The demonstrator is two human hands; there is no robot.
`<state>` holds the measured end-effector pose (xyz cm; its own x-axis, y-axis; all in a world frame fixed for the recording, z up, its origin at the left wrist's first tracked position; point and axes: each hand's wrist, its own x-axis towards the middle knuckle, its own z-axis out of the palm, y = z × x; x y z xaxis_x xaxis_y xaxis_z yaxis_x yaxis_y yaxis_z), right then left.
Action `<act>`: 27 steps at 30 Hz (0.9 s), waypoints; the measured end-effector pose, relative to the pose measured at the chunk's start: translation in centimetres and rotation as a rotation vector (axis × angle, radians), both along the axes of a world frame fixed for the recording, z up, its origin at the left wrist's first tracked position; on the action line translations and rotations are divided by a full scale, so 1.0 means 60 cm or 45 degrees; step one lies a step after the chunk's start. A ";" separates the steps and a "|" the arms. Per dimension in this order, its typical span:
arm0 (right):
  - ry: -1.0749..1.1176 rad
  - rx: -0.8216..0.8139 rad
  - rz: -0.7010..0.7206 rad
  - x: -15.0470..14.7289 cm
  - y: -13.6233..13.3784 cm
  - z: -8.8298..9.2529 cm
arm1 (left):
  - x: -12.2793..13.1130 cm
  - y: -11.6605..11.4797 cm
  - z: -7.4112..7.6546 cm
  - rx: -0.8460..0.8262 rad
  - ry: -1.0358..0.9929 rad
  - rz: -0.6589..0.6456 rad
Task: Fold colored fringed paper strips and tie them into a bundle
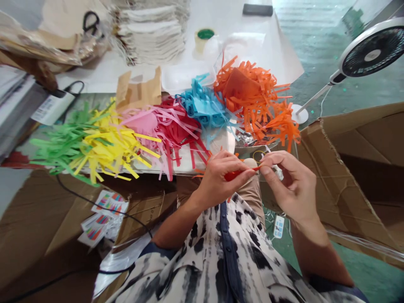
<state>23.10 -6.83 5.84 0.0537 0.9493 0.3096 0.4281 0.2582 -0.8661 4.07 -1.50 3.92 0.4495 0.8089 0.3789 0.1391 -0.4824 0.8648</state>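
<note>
Over my lap, just off the table's front edge, my left hand (217, 179) is closed around an orange paper tassel (232, 175), with some fringe strips poking out behind the fingers. My right hand (292, 181) pinches the tassel's twisted end between thumb and fingertips. Most of the tassel is hidden by the left hand. Beyond the hands lies a pile of orange fringed paper (249, 90). To its left, in a row, are blue fringed paper (205, 103), red (176, 122), pink (142, 120), yellow (109, 143) and green (65, 139) bunches.
A roll of tape (202, 40) and stacked white bundles (151, 31) stand farther back. Black-handled scissors (91, 23) lie at the back left. A white fan (372, 54) stands at right, above an open cardboard box (350, 181). Printed cards (102, 216) sit in a box at lower left.
</note>
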 end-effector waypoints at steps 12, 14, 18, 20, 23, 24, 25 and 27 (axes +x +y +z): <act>-0.242 0.043 0.027 0.012 0.012 0.034 | -0.007 0.018 0.017 -0.030 0.102 -0.127; -0.303 0.060 0.052 0.009 0.014 0.036 | 0.002 0.017 0.022 -0.071 0.138 -0.211; -0.143 0.119 -0.114 0.013 0.018 0.032 | 0.007 0.013 0.026 -0.222 0.150 -0.320; -0.002 0.136 -0.194 0.016 0.020 0.026 | 0.005 0.013 0.026 -0.318 0.138 -0.337; 0.147 0.019 -0.114 0.015 0.023 0.015 | 0.004 0.014 0.024 -0.449 0.090 -0.333; 0.151 -0.021 -0.056 0.014 0.023 0.011 | 0.005 0.014 0.023 -0.476 0.070 -0.334; 0.130 -0.041 -0.007 0.012 0.024 0.007 | 0.007 0.015 0.020 -0.497 0.050 -0.342; 0.057 -0.021 0.038 0.010 0.025 -0.001 | 0.013 0.015 0.012 -0.547 -0.001 -0.379</act>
<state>23.72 -5.32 5.81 0.0388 0.9558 0.2915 0.3808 0.2555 -0.8887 4.85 -0.57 4.65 0.6834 0.7289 0.0413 0.0490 -0.1023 0.9935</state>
